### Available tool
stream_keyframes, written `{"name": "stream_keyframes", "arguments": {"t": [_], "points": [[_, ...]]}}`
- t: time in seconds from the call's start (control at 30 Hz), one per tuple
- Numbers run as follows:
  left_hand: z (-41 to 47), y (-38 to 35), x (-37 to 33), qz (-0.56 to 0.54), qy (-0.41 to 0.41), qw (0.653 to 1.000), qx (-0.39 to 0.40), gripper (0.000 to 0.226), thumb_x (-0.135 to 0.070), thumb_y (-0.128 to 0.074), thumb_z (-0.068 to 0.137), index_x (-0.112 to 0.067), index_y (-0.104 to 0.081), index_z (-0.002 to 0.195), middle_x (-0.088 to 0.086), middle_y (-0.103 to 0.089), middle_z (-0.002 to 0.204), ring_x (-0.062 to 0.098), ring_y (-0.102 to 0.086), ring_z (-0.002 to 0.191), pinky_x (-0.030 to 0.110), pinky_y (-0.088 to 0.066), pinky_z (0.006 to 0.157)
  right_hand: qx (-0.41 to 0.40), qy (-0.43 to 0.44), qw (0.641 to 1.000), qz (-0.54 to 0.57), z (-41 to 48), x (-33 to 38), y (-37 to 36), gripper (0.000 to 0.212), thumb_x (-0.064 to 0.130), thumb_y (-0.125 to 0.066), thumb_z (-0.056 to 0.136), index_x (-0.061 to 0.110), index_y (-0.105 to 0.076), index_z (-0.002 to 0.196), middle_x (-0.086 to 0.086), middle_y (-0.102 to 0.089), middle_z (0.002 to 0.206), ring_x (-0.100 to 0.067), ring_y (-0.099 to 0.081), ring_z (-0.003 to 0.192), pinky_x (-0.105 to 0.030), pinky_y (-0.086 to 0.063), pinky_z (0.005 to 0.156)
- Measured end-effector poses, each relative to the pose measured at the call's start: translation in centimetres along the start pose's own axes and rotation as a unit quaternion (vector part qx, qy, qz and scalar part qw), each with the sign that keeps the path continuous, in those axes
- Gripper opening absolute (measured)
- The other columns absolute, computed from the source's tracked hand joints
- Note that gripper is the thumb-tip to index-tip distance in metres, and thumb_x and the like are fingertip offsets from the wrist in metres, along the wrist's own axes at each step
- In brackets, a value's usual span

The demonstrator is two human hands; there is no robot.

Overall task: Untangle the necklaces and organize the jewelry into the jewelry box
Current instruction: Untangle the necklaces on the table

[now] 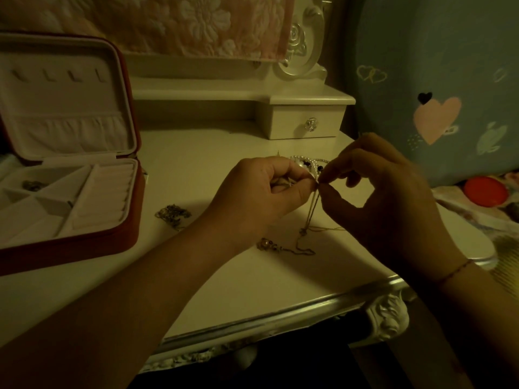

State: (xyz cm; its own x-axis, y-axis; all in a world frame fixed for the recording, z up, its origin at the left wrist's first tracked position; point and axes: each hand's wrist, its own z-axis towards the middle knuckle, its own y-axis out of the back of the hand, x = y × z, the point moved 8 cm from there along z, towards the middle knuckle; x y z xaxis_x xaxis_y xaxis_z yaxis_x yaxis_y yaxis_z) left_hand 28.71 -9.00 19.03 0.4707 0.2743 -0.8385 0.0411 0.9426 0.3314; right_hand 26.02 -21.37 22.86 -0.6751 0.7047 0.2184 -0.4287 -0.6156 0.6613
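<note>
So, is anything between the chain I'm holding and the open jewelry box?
One thing: a small chain clump lies on the table between the thin chain, pinched by the left hand and right hand, and the jewelry box. The box stands open; lifted, the chain should pass over the clump.

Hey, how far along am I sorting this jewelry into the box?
Early. Done: one dark piece lies in the open red jewelry box. In hand: left hand and right hand pinch a thin gold chain. To do: white pearl strand and dark chain clump lie on the cream table.
</note>
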Motion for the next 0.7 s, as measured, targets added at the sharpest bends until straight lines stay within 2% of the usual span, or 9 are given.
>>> {"name": "stream_keyframes", "arguments": {"t": [0.13, 0.23, 0.37, 0.53, 0.7], "points": [[-0.1, -0.1, 0.1, 0.000, 0.003, 1.000, 0.003, 0.008, -0.015, -0.067, 0.086, -0.022, -0.070, 0.083, 0.006, -0.042, 0.055, 0.013, -0.036, 0.051, 0.022, -0.035, 0.052, 0.009, 0.005, 1.000, -0.012, 0.1, 0.0, -0.1, 0.029, 0.038, -0.049, 0.078, 0.016, -0.065, 0.086, 0.004, -0.052, 0.090, -0.012, -0.051, 0.071, -0.037, -0.049, 0.063], [0.0, -0.1, 0.3, -0.004, 0.009, 1.000, 0.001, 0.007, -0.014, -0.067, 0.085, -0.020, -0.070, 0.084, 0.005, -0.039, 0.054, 0.013, -0.033, 0.050, 0.021, -0.033, 0.051, 0.013, 0.014, 0.999, -0.032, 0.1, 0.0, -0.2, 0.028, 0.038, -0.049, 0.077, 0.016, -0.065, 0.085, 0.005, -0.051, 0.090, -0.010, -0.049, 0.071, -0.034, -0.044, 0.065], [0.0, -0.2, 0.2, 0.005, 0.003, 1.000, 0.003, 0.005, -0.014, -0.068, 0.084, -0.019, -0.070, 0.083, 0.008, -0.042, 0.055, 0.013, -0.034, 0.050, 0.022, -0.034, 0.052, 0.019, 0.021, 0.999, -0.046, 0.1, 0.2, -0.4, 0.022, 0.032, -0.054, 0.076, 0.014, -0.065, 0.082, -0.001, -0.057, 0.088, -0.010, -0.047, 0.073, -0.031, -0.038, 0.067], [-0.2, -0.2, 0.2, 0.009, -0.002, 1.000, 0.007, 0.003, -0.016, -0.068, 0.084, -0.016, -0.069, 0.081, -0.006, -0.036, 0.047, 0.005, -0.029, 0.044, 0.020, -0.030, 0.049, 0.031, 0.010, 0.998, -0.056, 0.0, 0.0, -0.7, 0.014, 0.026, -0.060, 0.072, 0.016, -0.064, 0.081, 0.002, -0.054, 0.089, -0.008, -0.046, 0.075, -0.029, -0.035, 0.069], [-0.2, -0.2, 0.1, 0.016, -0.006, 1.000, 0.008, 0.006, -0.014, -0.069, 0.083, -0.017, -0.068, 0.078, -0.011, -0.033, 0.044, 0.004, -0.028, 0.042, 0.017, -0.029, 0.047, 0.036, 0.012, 0.997, -0.061, 0.1, 0.0, -1.1, 0.017, 0.030, -0.055, 0.073, 0.016, -0.063, 0.079, 0.000, -0.055, 0.087, -0.008, -0.044, 0.074, -0.016, -0.028, 0.069]]}}
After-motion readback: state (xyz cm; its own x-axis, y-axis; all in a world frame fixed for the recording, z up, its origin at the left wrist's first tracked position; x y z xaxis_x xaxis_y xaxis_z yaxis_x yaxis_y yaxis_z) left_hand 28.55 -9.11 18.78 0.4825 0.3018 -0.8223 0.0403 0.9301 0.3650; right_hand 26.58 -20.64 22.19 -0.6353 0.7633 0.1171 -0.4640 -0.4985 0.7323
